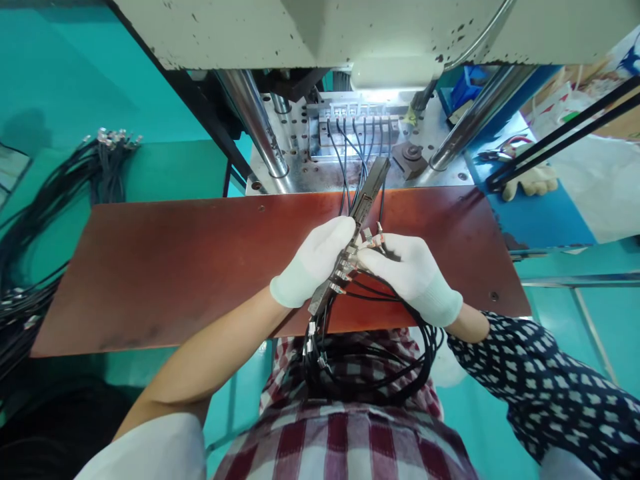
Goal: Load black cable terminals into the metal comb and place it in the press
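Dark metal bar [371, 191] clasped in left fingers [343, 231] above counter [200, 267]; right fingers [376, 261] pinch cable connectors [369, 236] at its right side.

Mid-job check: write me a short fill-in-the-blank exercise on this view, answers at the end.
The left hand and right hand wear fabric gloves coloured ____.
The left hand grips a long, narrow grey metal bar above a flat board coloured ____.
A black-and-white patterned fabric sleeve is worn on the ____ arm.

Missing words: white; reddish-brown; right.
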